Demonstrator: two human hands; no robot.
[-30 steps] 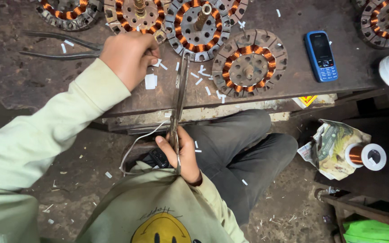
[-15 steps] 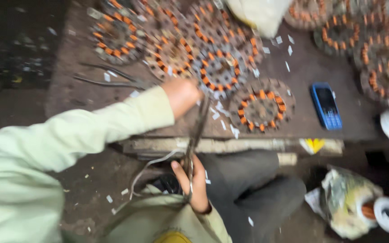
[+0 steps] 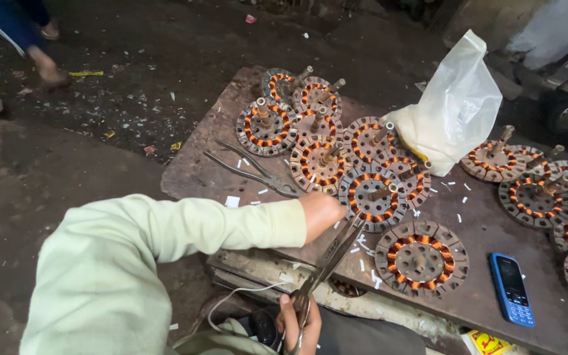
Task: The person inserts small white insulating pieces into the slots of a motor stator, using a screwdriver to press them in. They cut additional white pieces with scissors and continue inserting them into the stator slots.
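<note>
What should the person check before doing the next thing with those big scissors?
1. Right hand grips the scissors handles: ok.
2. Left hand by the blades, fingers out of the way: cannot tell.
3. Nearest copper-wound disc lies flat on the table: ok.
4. Phone away from the blades: ok.
5. Pliers within reach: ok.
6. Table free of paper scraps: not ok.

White plastic bag (image 3: 455,108), blue phone (image 3: 511,288)

A worker in a loose, pale green long-sleeved top with a creased sleeve (image 3: 165,243) ending at the wrist, bare left hand (image 3: 322,213) and right hand (image 3: 297,322), dark trousers below.
</note>
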